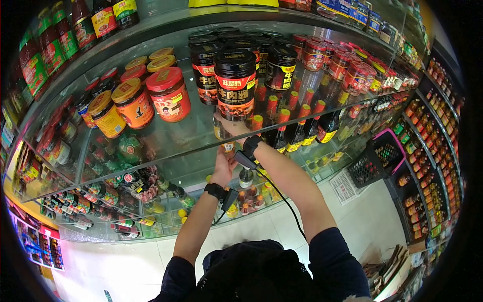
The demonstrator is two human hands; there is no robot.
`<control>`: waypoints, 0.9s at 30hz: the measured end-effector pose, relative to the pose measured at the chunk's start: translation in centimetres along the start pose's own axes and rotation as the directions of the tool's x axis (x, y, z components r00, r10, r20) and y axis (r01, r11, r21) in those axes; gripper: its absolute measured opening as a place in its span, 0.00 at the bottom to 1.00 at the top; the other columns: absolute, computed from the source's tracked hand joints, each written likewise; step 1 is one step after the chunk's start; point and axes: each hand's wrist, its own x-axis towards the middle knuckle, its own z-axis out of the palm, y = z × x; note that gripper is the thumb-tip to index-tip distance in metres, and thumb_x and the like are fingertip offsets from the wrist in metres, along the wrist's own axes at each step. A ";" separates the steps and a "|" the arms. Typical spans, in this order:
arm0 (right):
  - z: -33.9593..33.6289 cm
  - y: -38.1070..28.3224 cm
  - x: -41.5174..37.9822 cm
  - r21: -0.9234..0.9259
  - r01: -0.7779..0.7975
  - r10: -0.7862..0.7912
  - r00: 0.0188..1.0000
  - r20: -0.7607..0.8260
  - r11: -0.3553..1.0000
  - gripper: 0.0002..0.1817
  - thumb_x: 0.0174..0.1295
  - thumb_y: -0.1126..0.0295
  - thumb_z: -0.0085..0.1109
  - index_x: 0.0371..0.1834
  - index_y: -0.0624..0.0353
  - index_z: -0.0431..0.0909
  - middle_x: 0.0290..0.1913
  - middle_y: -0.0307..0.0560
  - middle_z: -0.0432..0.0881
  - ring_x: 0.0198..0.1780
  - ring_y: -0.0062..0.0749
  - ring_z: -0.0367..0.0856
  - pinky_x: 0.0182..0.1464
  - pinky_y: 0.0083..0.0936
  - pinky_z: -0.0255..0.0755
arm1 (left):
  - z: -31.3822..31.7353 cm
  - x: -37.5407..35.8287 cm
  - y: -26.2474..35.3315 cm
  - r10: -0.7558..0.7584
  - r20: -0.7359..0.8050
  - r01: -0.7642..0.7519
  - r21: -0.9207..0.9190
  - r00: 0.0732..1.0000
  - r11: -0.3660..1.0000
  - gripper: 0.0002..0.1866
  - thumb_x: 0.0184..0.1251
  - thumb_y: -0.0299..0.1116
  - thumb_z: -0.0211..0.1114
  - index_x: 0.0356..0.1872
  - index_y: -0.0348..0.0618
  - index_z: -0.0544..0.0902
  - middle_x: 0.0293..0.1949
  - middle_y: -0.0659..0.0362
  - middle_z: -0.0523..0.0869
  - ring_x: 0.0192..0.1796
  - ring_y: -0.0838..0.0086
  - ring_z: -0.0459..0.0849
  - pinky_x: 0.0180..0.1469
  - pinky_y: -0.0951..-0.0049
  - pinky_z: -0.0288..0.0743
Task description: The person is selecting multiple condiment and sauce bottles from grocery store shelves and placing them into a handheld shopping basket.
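Note:
A large black-lidded jar of beef sauce (235,85) stands upright at the front of its group on the glass shelf. My right hand (233,127) is just under its base, with fingers curled near a narrow, partly hidden item with a brownish surface (220,130). Below it, near the shelf's front edge, my left hand (224,163) has bent fingers close to a small orange-yellow patch (229,147). What the fingers grip is mostly hidden. More black jars (205,70) stand behind, and a red-lidded jar (168,94) is to the left.
Yellow-lidded jars (133,103) stand on the left, small red jars (359,75) on the right. Dark bottles with red caps (296,133) show beneath the glass shelf edge (186,153). A black basket (375,161) stands on the right. A cable (289,201) runs from my right wrist.

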 end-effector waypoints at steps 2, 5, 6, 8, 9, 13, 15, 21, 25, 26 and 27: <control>0.1 -0.4 -0.1 0.036 -0.034 0.033 0.999 0.003 0.999 0.18 0.52 0.61 0.59 0.41 0.62 0.72 0.41 0.40 0.76 0.41 0.26 0.71 0.45 0.23 0.65 | -0.4 0.2 -0.2 0.006 0.006 -0.006 -0.026 1.000 1.000 0.27 0.64 0.51 0.41 0.62 0.51 0.54 0.57 0.52 0.64 0.55 0.67 0.66 0.54 0.68 0.64; 0.0 -2.2 -1.2 0.007 -0.152 0.152 0.988 0.036 0.988 0.18 0.53 0.60 0.58 0.41 0.62 0.72 0.40 0.41 0.76 0.40 0.29 0.72 0.45 0.27 0.65 | -0.2 -1.1 0.2 0.024 -0.008 -0.024 -0.062 1.000 0.998 0.25 0.65 0.46 0.41 0.62 0.50 0.54 0.55 0.53 0.66 0.53 0.68 0.68 0.53 0.68 0.65; 0.0 -2.0 -1.5 -0.086 0.015 -0.015 1.000 0.001 0.996 0.18 0.53 0.60 0.57 0.39 0.62 0.72 0.38 0.43 0.76 0.39 0.33 0.72 0.43 0.30 0.65 | -0.3 -1.6 0.2 0.035 -0.029 -0.037 -0.073 0.999 0.997 0.24 0.65 0.42 0.41 0.61 0.48 0.54 0.53 0.53 0.69 0.50 0.68 0.71 0.51 0.69 0.66; 0.1 -1.6 -1.6 -0.181 0.180 -0.186 0.982 -0.015 0.967 0.17 0.53 0.60 0.56 0.38 0.63 0.72 0.36 0.45 0.77 0.37 0.37 0.73 0.42 0.33 0.65 | -0.5 -2.4 0.4 0.028 -0.060 -0.032 -0.073 0.998 0.997 0.24 0.65 0.42 0.41 0.61 0.47 0.54 0.54 0.52 0.67 0.50 0.67 0.70 0.52 0.68 0.66; 0.1 -1.5 -1.6 -0.328 0.178 -0.178 0.984 0.030 0.928 0.16 0.51 0.61 0.55 0.36 0.63 0.72 0.35 0.48 0.76 0.36 0.42 0.72 0.41 0.36 0.64 | -0.7 -2.7 0.4 0.017 -0.090 -0.023 -0.073 0.996 0.997 0.25 0.65 0.42 0.42 0.61 0.46 0.54 0.55 0.51 0.66 0.51 0.65 0.70 0.52 0.68 0.66; 1.0 -3.1 -2.8 -0.582 0.363 -0.455 0.890 -0.015 0.728 0.16 0.46 0.63 0.54 0.35 0.63 0.70 0.33 0.55 0.74 0.36 0.53 0.70 0.41 0.41 0.63 | -1.7 -3.7 0.5 0.068 -0.092 -0.076 -0.077 0.993 0.994 0.26 0.64 0.40 0.43 0.61 0.42 0.53 0.54 0.50 0.66 0.48 0.64 0.74 0.51 0.67 0.69; 1.6 -3.9 -3.6 -0.681 0.304 -0.385 0.922 0.036 0.666 0.17 0.44 0.64 0.55 0.37 0.62 0.70 0.38 0.56 0.72 0.38 0.53 0.70 0.42 0.42 0.64 | -1.8 -4.5 0.7 0.078 -0.130 -0.090 -0.092 0.989 0.992 0.26 0.63 0.42 0.43 0.59 0.40 0.54 0.52 0.51 0.67 0.49 0.64 0.71 0.53 0.65 0.66; 1.9 -5.7 -7.6 -0.717 0.588 -0.587 0.749 0.307 0.374 0.26 0.38 0.72 0.58 0.46 0.57 0.68 0.59 0.54 0.56 0.48 0.49 0.68 0.48 0.40 0.63 | -3.5 -7.3 0.4 0.092 -0.188 -0.125 -0.168 0.978 0.978 0.17 0.61 0.39 0.45 0.47 0.39 0.66 0.48 0.53 0.71 0.49 0.64 0.72 0.52 0.64 0.66; 2.0 -2.5 -11.4 -0.504 0.526 -0.483 0.846 0.227 0.685 0.18 0.43 0.74 0.54 0.41 0.58 0.71 0.44 0.49 0.72 0.47 0.43 0.70 0.46 0.35 0.65 | -5.0 -11.3 -0.6 0.118 -0.250 -0.176 -0.224 0.961 0.958 0.15 0.60 0.38 0.47 0.45 0.41 0.67 0.46 0.54 0.73 0.49 0.65 0.72 0.51 0.65 0.67; 1.9 -1.5 -12.4 -0.393 0.498 -0.464 0.866 0.185 0.773 0.13 0.44 0.76 0.51 0.36 0.58 0.72 0.39 0.48 0.74 0.41 0.42 0.73 0.41 0.33 0.67 | -6.0 -11.9 -1.1 0.106 -0.283 -0.176 -0.236 0.953 0.956 0.14 0.60 0.37 0.47 0.43 0.42 0.68 0.46 0.54 0.73 0.50 0.65 0.72 0.50 0.65 0.68; 1.7 -0.6 -13.5 -0.272 0.462 -0.437 0.887 0.149 0.844 0.08 0.46 0.77 0.48 0.31 0.59 0.72 0.34 0.47 0.75 0.34 0.41 0.75 0.35 0.30 0.69 | -7.0 -12.5 -1.7 0.094 -0.315 -0.177 -0.247 0.944 0.953 0.13 0.59 0.37 0.48 0.42 0.42 0.68 0.45 0.55 0.73 0.50 0.65 0.72 0.50 0.66 0.68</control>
